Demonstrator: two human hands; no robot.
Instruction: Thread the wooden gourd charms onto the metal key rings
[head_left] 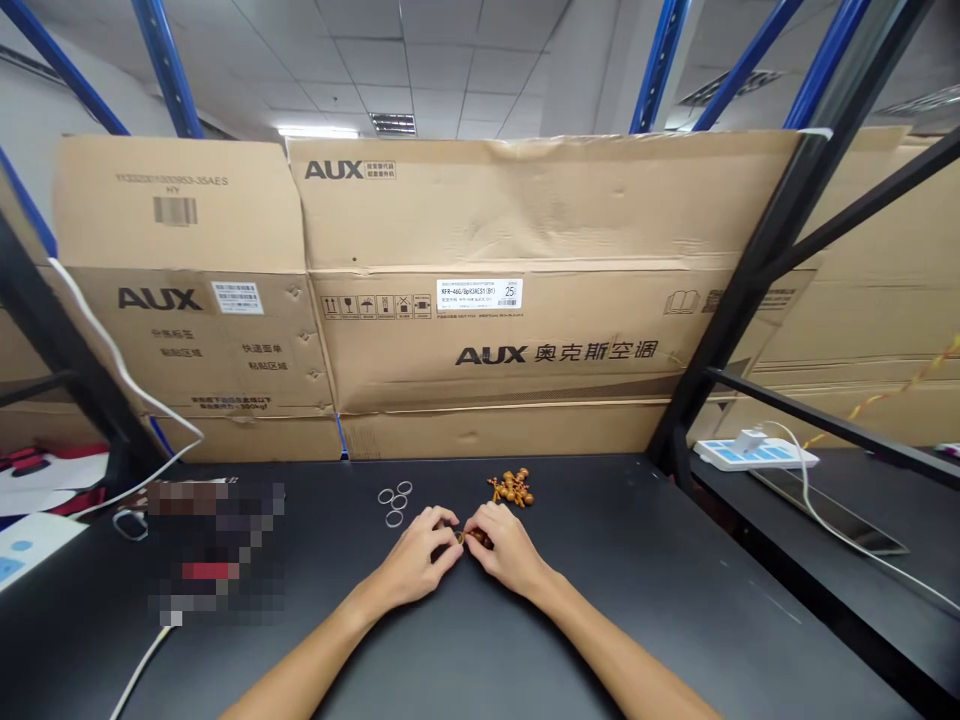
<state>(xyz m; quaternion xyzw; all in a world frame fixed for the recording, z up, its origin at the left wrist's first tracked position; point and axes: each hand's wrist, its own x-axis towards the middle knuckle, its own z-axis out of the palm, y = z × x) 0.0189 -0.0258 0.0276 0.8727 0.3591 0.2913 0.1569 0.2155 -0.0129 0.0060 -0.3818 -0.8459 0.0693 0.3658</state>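
My right hand [506, 550] is closed, thumb and fingers pinching a small dark brown wooden pendant [480, 539], partly covered by the fingers. A thin yellowish cord [461, 537] runs from it towards my left hand [421, 556], whose bent fingers close on the cord's other end; the exact grip is hidden. Both hands rest low over the black table [450, 650], fingertips almost meeting. Beyond my left hand lie several thin metal split rings [400, 501]. A small heap of yellow-brown wooden pendants [512, 487] sits just past my right hand.
A blurred-out item [217, 540] with a white cable lies on the left of the table. Large cardboard boxes [487, 350] stand along the back edge. Black rack posts [739, 300] rise at both sides. On the right shelf are a power strip [754, 454] and a dark flat panel [832, 510].
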